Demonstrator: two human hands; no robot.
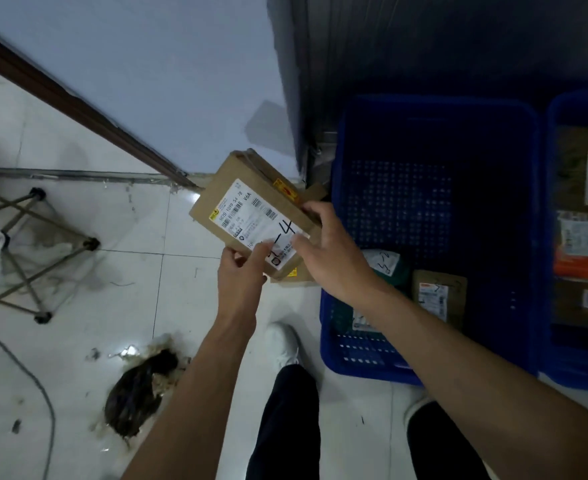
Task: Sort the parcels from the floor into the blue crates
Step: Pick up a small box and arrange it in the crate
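Both left fingers (260, 251) and right fingers (315, 210) pinch the parcel (217, 192), covering part of its label (247, 210).

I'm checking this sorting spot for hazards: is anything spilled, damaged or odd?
Yes. A dark clump ringed by brownish smears lies on the white floor tiles at lower left; it looks like a spill. A grey cable trails beside it.
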